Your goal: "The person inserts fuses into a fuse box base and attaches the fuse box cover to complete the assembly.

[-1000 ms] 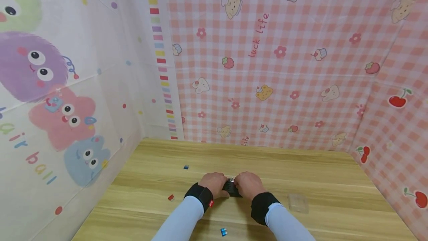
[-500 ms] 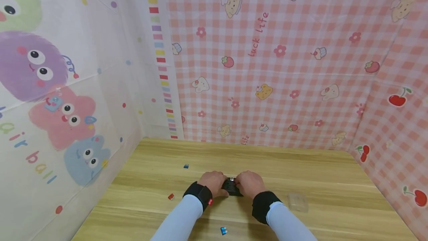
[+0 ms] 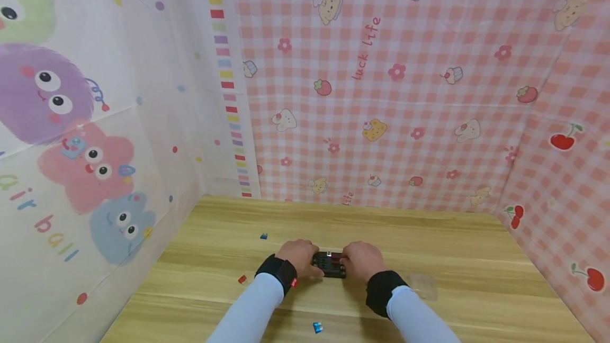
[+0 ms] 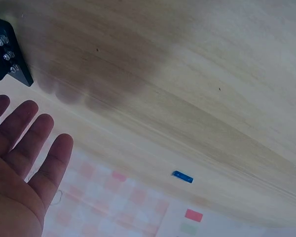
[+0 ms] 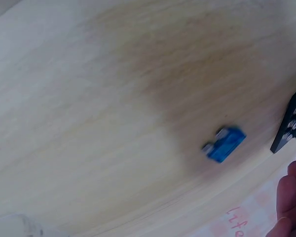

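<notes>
My left hand [image 3: 297, 258] grips the left end of a black fuse box [image 3: 329, 266], thumb at its near edge. In the left wrist view the other fingers of that hand [image 4: 27, 153] extend straight below the box [image 4: 12, 57], which shows metal screws. My right hand [image 3: 364, 261] holds the right end, its fingertips at a dark red piece [image 3: 336, 259] in the box. A small silvery piece [image 3: 329, 253] shows at the far edge. The right wrist view has a blue blade fuse [image 5: 227, 144] with two metal prongs near the box; in the head view my right hand hides it.
A red fuse [image 3: 242, 279] and a dark blue fuse [image 3: 263, 236] lie left of my left hand. Near the front is a light blue fuse [image 3: 317, 327]. A clear plastic cover [image 3: 424, 286] lies beside my right wrist. Patterned cloth walls [image 3: 381, 94] stand behind the wooden table [image 3: 229, 221].
My hands have drawn apart along the fuse box, the right moving right and the left slightly left. More of the box and the dark red piece now show between them.
</notes>
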The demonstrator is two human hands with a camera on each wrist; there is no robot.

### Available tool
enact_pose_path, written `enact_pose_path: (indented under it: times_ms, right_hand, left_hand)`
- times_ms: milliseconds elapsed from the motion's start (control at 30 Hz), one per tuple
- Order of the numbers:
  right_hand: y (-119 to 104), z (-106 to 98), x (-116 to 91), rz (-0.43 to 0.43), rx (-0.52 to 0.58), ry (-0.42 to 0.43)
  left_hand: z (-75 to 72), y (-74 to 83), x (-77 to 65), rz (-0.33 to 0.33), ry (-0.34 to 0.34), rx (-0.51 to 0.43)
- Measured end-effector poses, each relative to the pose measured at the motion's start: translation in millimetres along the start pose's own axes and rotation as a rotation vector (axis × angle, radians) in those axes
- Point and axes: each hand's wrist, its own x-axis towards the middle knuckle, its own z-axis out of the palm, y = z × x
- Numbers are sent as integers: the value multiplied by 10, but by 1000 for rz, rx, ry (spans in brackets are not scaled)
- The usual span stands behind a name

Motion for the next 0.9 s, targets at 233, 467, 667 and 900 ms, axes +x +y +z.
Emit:
enact_pose_path:
  times_ms: [233,467,667,900]
  right_hand:
    - [82,-29,-23,11,-36,30]
    - [149,-67,-51,33,-51,16]
    - [214,-94,-101,72,-55,17]
    - [245,-180,-206,102,-49,-22]
  left_hand:
    - [-77,11,-13,-35,-36,-12]
    - [-99,-14,-31,-77,-53,-66]
    - [-118,-66,-57,-89,-45,-88]
    - [-139,-100,-82,-110,-41,-86]
